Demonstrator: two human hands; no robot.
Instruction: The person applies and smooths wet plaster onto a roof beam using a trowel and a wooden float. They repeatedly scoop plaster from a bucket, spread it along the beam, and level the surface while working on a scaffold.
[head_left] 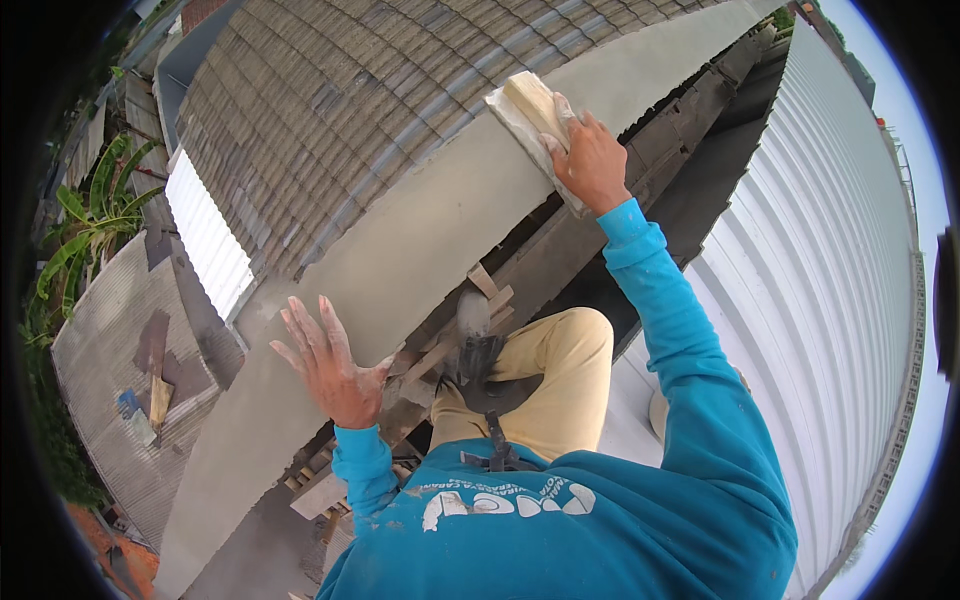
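— What's that in the right hand [592, 160]?

— A pale wooden float [532, 118], a flat board with a block handle on top, smeared with grey-white mortar. The fingers are wrapped round the handle, gripping it, and the board lies flat against the plastered band [400, 250], up toward its far end.

— And the left hand [330, 365]?

— Flat, fingers spread, holding nothing. The palm rests on the same band, lower down and close to the body. It's dusted with cement.

— What does the band look like?

— Smooth, even grey, a long strip running diagonally along the wall top. Beyond it lies a roof of weathered grey tiles [340, 100], row on row.

— What else is around?

— All outdoors, high up. On the right a ribbed white metal roof [830, 270] sweeps away. On the near side of the band there are rough timber pieces [480, 310]. The person wears a teal long sleeve [680, 330] and tan trousers [545, 375]. Far left, lower roofs and a banana plant [90, 230].
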